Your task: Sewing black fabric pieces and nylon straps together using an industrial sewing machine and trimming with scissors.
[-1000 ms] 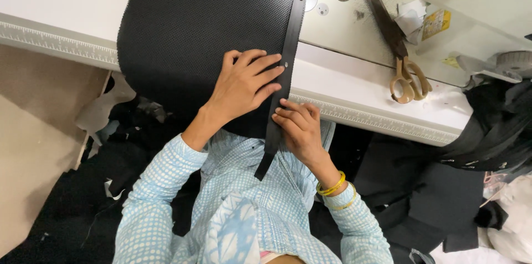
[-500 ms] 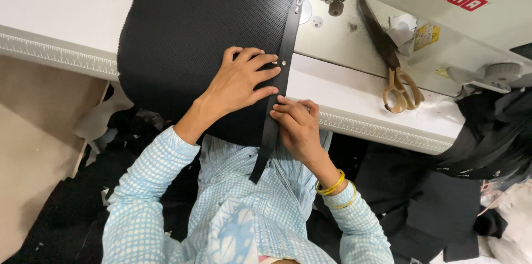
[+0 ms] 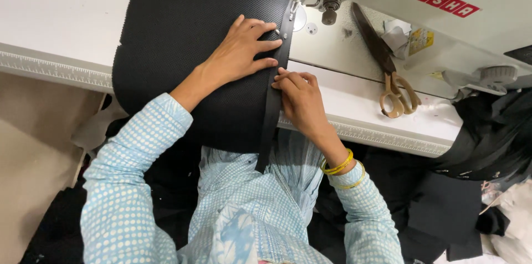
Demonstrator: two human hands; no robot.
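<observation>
While left hand [image 3: 241, 53] presses black fabric [image 3: 194, 47] flat, right hand [image 3: 299, 97] pinches strap [image 3: 274, 108].

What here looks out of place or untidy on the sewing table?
Little stands out. The scissors lie on the machine bed with crumpled paper scraps beside the blades. The left hand presses flat on the black mesh fabric, and the right hand pinches the black strip along its edge; both lie straight.
</observation>
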